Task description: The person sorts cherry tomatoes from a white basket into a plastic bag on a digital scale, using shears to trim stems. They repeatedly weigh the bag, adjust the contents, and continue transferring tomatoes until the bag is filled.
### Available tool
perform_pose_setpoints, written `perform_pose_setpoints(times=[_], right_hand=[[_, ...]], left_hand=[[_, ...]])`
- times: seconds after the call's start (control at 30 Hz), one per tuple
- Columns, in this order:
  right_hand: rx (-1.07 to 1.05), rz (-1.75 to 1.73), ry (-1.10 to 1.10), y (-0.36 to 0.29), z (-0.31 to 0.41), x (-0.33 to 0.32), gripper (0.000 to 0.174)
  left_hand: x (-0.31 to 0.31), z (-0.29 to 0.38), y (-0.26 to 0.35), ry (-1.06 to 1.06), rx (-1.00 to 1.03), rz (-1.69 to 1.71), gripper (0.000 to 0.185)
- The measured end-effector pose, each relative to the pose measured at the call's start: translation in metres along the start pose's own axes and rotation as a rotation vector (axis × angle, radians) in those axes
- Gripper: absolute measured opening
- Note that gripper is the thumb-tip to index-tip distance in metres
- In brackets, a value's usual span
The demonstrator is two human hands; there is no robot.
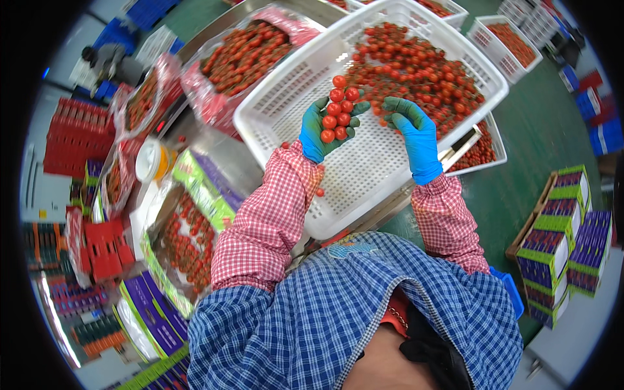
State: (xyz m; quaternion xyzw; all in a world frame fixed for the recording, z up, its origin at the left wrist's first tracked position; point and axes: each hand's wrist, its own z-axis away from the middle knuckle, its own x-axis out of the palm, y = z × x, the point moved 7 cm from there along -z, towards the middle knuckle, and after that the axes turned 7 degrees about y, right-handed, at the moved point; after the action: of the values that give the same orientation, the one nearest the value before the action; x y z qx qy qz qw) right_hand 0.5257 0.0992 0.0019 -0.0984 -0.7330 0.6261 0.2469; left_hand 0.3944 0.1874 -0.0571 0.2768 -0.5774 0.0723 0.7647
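Note:
A truss of red cherry tomatoes [335,108] rests in my left hand [312,132], its fruit lined up along the palm and fingers. Across from it, my right hand [418,140] is raised with thumb and fingers apart, and I see nothing held in it. Both hands wear blue gloves with dark-stained fingers. Below them is a large white perforated plastic crate [370,170]. Its far right part holds a heap of cherry tomatoes on the vine [438,78]. A loose tomato [320,192] lies near the crate's near left side.
Left of the crate stands an open green-and-purple carton [207,187] with a tomato-filled liner. Plastic-lined boxes of tomatoes [248,53] and a white-lidded tub [148,160] are beyond it. Another tomato crate [507,46] and stacked cartons [551,243] are at right. A person [114,63] is far left.

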Motion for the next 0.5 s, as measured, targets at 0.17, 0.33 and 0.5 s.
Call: perform_pose_setpoints(times=[0.17,0.33,0.5], right_hand=[[-0.176,0.277,-0.335,0.014,0.064,0.087,0.017],[-0.508,0.705,-1.167,0.073,0.199,0.137,0.015],[-0.795,1.308,-1.435,0.187,0.266,0.141,0.021]], left_hand=[[0.012,0.109,0.025,-0.003,0.099,0.004,0.059],[0.016,0.180,0.028,0.011,0.216,-0.041,0.062],[-0.003,0.259,0.031,-0.099,0.252,-0.058,0.067]])
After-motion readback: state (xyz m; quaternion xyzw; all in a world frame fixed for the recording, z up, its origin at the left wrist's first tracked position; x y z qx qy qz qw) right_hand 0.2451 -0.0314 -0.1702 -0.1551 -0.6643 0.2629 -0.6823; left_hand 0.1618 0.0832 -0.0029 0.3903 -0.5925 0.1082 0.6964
